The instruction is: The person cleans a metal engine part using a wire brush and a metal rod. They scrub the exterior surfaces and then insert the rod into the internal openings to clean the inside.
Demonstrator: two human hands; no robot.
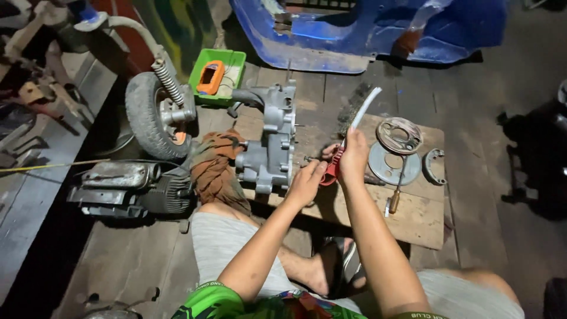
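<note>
Nearest the camera, the left hand [305, 183] curls around the lower end of a small red-handled tool [332, 168], while the right hand [353, 158] closes on a white tube [362, 112] that slants up and away. Just left of them a grey cast-metal engine case [271, 142] lies on a bare wooden board [422, 218], with round metal brake plates [394, 162] to the right. Farther off sits a green plastic tray [227, 62].

Left of hands: grey engine casing [273, 142] and brown rag [215, 165] block way. Right: round plates [394, 162], brake shoe [435, 166], screwdriver [396, 192] crowd wooden board [422, 221] (near corner bare). Ahead: wire brush [352, 109], then blue body panel [331, 41]. Open floor [496, 118] far right.
</note>
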